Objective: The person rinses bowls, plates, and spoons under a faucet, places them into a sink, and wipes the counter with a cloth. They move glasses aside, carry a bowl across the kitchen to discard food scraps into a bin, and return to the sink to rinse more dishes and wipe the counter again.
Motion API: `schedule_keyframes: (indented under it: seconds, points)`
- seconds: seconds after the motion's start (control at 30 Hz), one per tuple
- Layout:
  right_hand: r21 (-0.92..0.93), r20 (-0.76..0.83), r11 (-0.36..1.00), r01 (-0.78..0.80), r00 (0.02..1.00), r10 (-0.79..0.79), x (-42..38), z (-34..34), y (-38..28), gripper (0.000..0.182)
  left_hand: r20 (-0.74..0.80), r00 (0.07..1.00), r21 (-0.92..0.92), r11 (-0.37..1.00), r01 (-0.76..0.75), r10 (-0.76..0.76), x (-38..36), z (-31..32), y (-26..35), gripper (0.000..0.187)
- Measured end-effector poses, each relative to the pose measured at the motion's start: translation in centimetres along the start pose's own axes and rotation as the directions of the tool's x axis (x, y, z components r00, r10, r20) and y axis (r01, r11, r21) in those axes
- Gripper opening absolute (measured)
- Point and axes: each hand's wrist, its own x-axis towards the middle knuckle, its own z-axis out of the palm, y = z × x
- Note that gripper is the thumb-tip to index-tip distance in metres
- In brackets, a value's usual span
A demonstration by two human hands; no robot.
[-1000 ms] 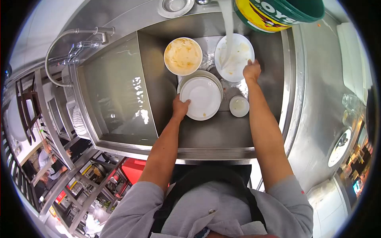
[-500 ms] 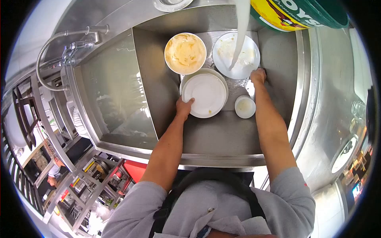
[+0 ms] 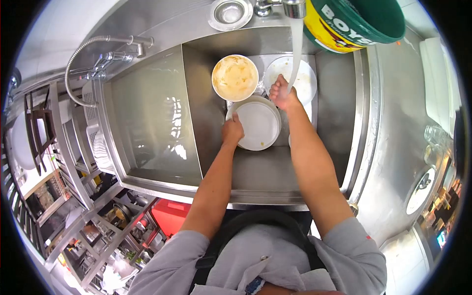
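Observation:
My left hand point(image 3: 233, 130) grips the left rim of a stack of white plates point(image 3: 258, 127) in the steel sink. Under the running water, over the near left part of a white plate point(image 3: 306, 81) with food bits, is my right hand point(image 3: 282, 93); its fingers are curled, and I cannot make out anything in them. Behind the stack stands a white bowl point(image 3: 235, 77) smeared with orange residue. A small white bowl point(image 3: 290, 141) is mostly hidden by my right forearm.
Water falls from a faucet point(image 3: 294, 8) at the back. A green and yellow bucket point(image 3: 339, 24) stands behind the sink's right side. The left basin point(image 3: 147, 118) holds cloudy water. A metal strainer point(image 3: 229, 13) lies on the back ledge.
My right hand has moved left from the plate's right edge into the water stream. My left hand stays on the stack. The camera view has shifted, showing the faucet.

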Motion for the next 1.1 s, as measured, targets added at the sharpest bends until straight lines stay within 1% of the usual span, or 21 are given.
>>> schedule_keyframes:
  seconds: [0.03, 0.07, 0.17, 0.23, 0.27, 0.3, 0.33, 0.43, 0.53, 0.57, 0.63, 0.67, 0.73, 0.8, 0.83, 0.9, 0.93, 1.0, 1.03, 1.07, 1.1]
  points:
    - [0.027, 0.07, 1.0, 0.009, 0.997, -0.011, -0.1, 0.0, 0.4, 0.037, -0.018, 0.999, -0.35, 0.936, 0.041, -0.051, -0.7, -0.6, 2.0, 0.045]
    - [-0.138, 0.031, 0.988, 0.067, 0.998, -0.063, 0.1, 0.1, 0.9, 0.034, -0.013, 0.995, -0.657, 0.751, 0.068, -0.101, -1.0, -1.3, 3.9, 0.042]
    - [-0.579, -0.003, 0.8, 0.156, 0.981, -0.194, -0.1, 1.5, 2.3, 0.03, 0.139, 0.99, -0.939, 0.312, 0.143, -0.037, 2.9, -1.3, 6.3, 0.03]
    - [-0.785, 0.013, 0.606, 0.126, 0.982, -0.188, -1.4, 3.5, 3.6, 0.036, 0.1, 0.995, -0.902, 0.423, 0.086, 0.011, 6.4, -0.4, 5.6, 0.027]
    - [-0.81, 0.003, 0.572, 0.127, 0.977, -0.213, -2.1, 4.3, 3.9, 0.04, 0.084, 0.996, -0.877, 0.477, 0.061, 0.029, 7.3, 0.0, 5.0, 0.028]
    - [-0.835, -0.005, 0.536, 0.124, 0.973, -0.233, -3.0, 5.3, 4.1, 0.044, 0.007, 1.0, -0.864, 0.504, -0.01, 0.03, 7.0, 0.1, 5.2, 0.036]
    - [-0.859, -0.007, 0.497, 0.123, 0.968, -0.251, -3.2, 5.7, 4.3, 0.049, -0.035, 0.999, -0.863, 0.504, -0.044, 0.027, 6.1, 0.0, 5.4, 0.036]
    - [-0.958, 0.075, 0.245, 0.148, 0.955, -0.287, -1.7, 5.1, 4.4, 0.055, -0.183, 0.983, -0.83, 0.537, -0.149, -0.01, 2.7, -0.6, 6.7, 0.037]
    - [-0.895, 0.428, -0.108, 0.432, 0.77, -0.473, 5.0, 0.6, 5.0, 0.051, -0.265, 0.927, -0.792, 0.489, -0.367, 0.266, 2.2, -0.6, 5.8, 0.042]
    - [-0.909, 0.413, -0.182, 0.376, 0.747, -0.52, 4.2, 0.6, 4.2, 0.047, -0.263, 0.917, -0.781, 0.492, -0.386, 0.301, 1.6, -0.4, 6.1, 0.042]
    - [-0.954, 0.216, 0.063, 0.294, 0.816, -0.535, -1.8, 2.8, 1.5, 0.039, -0.215, 0.911, -0.762, 0.523, -0.382, 0.352, -0.4, 0.0, 8.0, 0.043]
    - [-0.901, 0.039, 0.367, 0.232, 0.885, -0.464, -4.6, 3.8, 0.0, 0.036, -0.174, 0.907, -0.754, 0.541, -0.373, 0.383, -1.2, 0.4, 8.9, 0.044]
    - [-0.958, 0.22, 0.062, 0.281, 0.853, -0.473, -5.3, 1.8, -3.1, 0.033, -0.103, 0.912, -0.747, 0.575, -0.335, 0.398, -1.7, 2.2, 11.0, 0.045]
    - [-0.975, 0.175, 0.013, 0.222, 0.803, -0.569, -5.6, -0.8, -5.4, 0.035, -0.17, 0.95, -0.625, 0.717, -0.309, 0.261, -2.3, 4.2, 13.3, 0.038]
    - [-0.972, 0.214, -0.203, 0.12, 0.809, -0.547, -5.6, -3.4, -6.6, 0.037, -0.203, 0.932, -0.557, 0.748, -0.362, 0.3, -1.4, 5.3, 13.5, 0.034]
    - [-0.975, 0.096, -0.221, -0.032, 0.832, -0.546, -6.6, -4.7, -7.3, 0.044, -0.252, 0.886, -0.406, 0.788, -0.462, 0.39, 1.6, 8.0, 12.9, 0.028]
    - [-0.996, -0.056, -0.024, -0.083, 0.836, -0.546, -8.7, -3.7, -7.2, 0.047, -0.224, 0.864, -0.37, 0.781, -0.503, 0.451, 2.8, 9.2, 12.1, 0.028]
    - [-0.966, -0.206, 0.229, -0.117, 0.885, -0.417, -12.0, -3.5, -6.7, 0.048, -0.164, 0.806, -0.297, 0.751, -0.59, 0.569, 4.4, 10.7, 10.9, 0.027]
    - [-0.952, -0.198, 0.285, -0.107, 0.93, -0.311, -13.4, -4.1, -6.5, 0.045, -0.107, 0.805, -0.237, 0.771, -0.591, 0.584, 3.6, 9.8, 10.5, 0.028]
    - [-0.934, -0.18, 0.343, -0.102, 0.962, -0.203, -14.1, -4.7, -6.7, 0.044, -0.131, 0.807, -0.218, 0.777, -0.59, 0.576, 3.5, 9.5, 10.0, 0.029]
    - [-0.98, -0.151, 0.153, -0.129, 0.978, -0.144, -13.9, -6.3, -7.1, 0.05, -0.155, 0.807, -0.199, 0.782, -0.591, 0.57, 4.0, 9.8, 9.3, 0.03]
